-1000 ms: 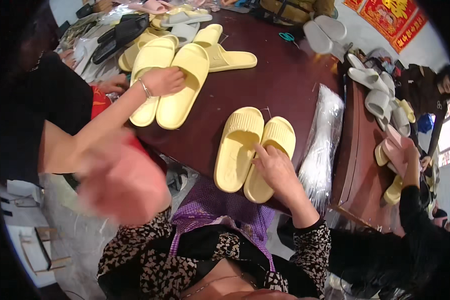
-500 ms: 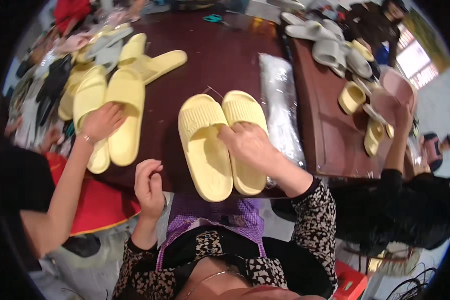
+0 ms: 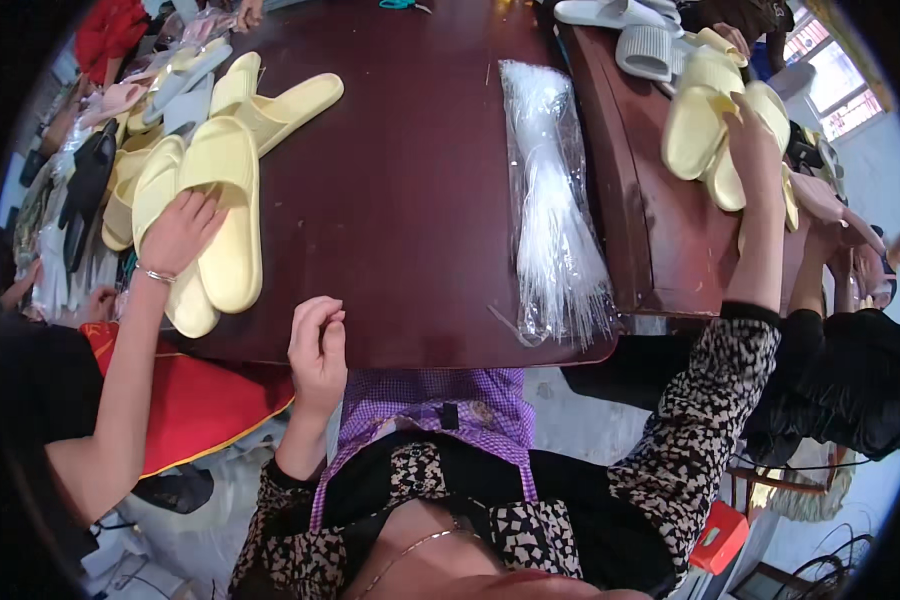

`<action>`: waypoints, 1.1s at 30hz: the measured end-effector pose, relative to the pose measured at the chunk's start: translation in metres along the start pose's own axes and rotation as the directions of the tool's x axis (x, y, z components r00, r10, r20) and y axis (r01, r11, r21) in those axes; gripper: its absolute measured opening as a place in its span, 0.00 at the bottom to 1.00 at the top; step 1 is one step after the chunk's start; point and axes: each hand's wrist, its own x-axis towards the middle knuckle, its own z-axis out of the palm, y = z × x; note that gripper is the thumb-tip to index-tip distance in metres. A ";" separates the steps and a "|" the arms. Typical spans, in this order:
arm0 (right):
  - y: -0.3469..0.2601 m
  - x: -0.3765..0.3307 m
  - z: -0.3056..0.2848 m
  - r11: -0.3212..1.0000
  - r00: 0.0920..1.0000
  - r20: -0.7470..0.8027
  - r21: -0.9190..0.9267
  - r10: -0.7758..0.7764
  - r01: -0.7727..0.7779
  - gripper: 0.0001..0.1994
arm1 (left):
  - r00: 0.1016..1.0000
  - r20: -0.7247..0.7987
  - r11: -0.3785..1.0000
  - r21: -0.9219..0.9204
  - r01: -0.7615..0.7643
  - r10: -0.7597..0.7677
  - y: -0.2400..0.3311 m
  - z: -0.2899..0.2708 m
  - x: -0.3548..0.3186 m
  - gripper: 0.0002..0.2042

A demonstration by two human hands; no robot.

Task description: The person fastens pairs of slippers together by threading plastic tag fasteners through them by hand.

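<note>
At the far right, my right hand (image 3: 755,135) grips a pair of yellow slippers (image 3: 692,132) over the brown table there, its arm stretched out. The two slippers sit side by side with their ribbed straps away from me; my fingers are partly hidden against them. My left hand (image 3: 318,350) hovers by the near table edge, fingers curled in, with nothing visible in it. To its left, a co-worker's hand (image 3: 180,230) rests in another pair of yellow slippers (image 3: 232,250).
A clear bag of thin white plastic strands (image 3: 548,200) lies on the dark red table (image 3: 400,200). More yellow slippers (image 3: 280,112) and grey ones are piled at the far left. Grey slippers (image 3: 645,52) and a pink slipper (image 3: 816,196) are at the right, near other people's arms.
My right hand has carried the yellow slippers from the table in front of me to the right-hand table. My left hand stays by the edge. The view has shifted slightly.
</note>
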 end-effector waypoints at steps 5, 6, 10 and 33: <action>-0.051 -0.068 -0.010 0.814 0.978 0.190 0.551 0.092 -0.183 0.13 | 0.999 0.033 1.000 0.013 0.018 -0.018 0.018 0.018 0.005 0.08; -0.060 -0.088 -0.012 0.773 0.997 0.077 0.634 -0.029 -0.027 0.13 | 0.999 0.032 1.000 0.017 0.006 -0.006 0.022 0.023 0.007 0.08; -0.100 -0.144 -0.041 0.822 0.974 0.169 0.568 -0.154 0.032 0.07 | 0.997 0.076 1.000 0.014 0.019 -0.020 0.027 0.034 0.011 0.08; -0.156 -0.265 -0.024 0.760 0.921 0.316 0.533 0.229 -0.372 0.06 | 0.965 0.260 0.999 0.012 -0.038 0.034 0.041 0.073 -0.006 0.09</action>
